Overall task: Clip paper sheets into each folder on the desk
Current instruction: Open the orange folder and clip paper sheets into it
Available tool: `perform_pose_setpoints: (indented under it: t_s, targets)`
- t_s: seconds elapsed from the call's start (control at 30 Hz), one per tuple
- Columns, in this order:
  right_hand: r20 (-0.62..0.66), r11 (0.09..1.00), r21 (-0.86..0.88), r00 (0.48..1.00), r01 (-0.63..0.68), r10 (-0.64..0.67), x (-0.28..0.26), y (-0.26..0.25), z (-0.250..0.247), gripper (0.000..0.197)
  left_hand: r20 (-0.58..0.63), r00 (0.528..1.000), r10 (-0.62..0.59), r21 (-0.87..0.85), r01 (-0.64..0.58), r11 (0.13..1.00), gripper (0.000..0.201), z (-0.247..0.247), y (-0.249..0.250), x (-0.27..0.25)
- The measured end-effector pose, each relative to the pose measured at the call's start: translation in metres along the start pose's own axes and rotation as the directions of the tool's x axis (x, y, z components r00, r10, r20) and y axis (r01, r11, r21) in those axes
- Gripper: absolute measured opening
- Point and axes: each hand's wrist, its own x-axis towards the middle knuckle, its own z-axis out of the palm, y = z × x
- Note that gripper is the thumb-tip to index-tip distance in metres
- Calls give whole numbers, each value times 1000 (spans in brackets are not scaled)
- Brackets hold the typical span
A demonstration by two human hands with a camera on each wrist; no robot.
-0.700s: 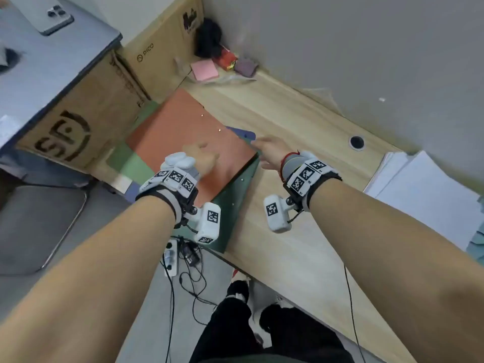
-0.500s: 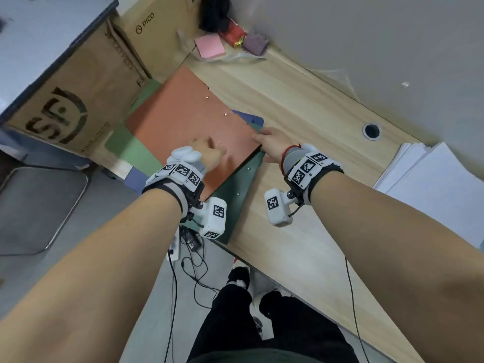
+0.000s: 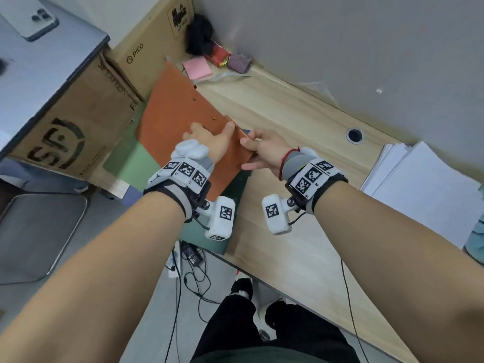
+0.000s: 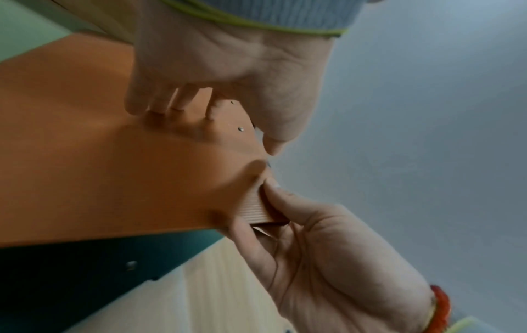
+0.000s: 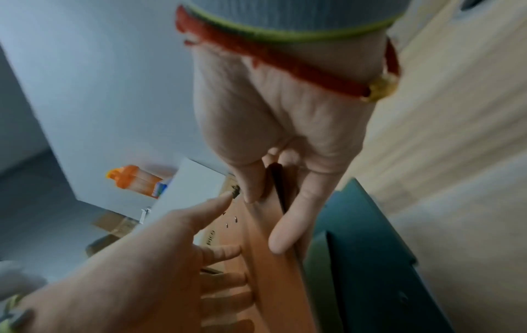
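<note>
Left hand (image 3: 207, 142): fingers spread flat on the orange folder (image 3: 178, 121), steadying its cover; grip wide, holding nothing.
Orange folder: now tilted up off the dark green folder (image 3: 230, 205) on the tabletop (image 3: 301, 121), where it lay flat before.
Right hand (image 3: 264, 150): grip pinches the folder's spine edge.
Meaning: folder is probably being lifted for opening.
Paper sheets (image 3: 424, 179): stacked far right, unclipped.

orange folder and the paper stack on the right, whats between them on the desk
Head view: only the right hand at the orange folder edge, then bare desk up to the paper stack.
</note>
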Motion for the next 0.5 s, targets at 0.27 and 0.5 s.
perform_pose_setpoints:
  t_s: [0.27,0.5]
  targets:
    - [-85,923,-220,937,315,-340,-98,-55,-69,22,106,989,102,-223,-76,972,106,-25,101,-73]
    - [-138,824,-441,880,355,-453,-169,-35,-125,21,414,867,279,-462,-64,885,13,1,140,-140]
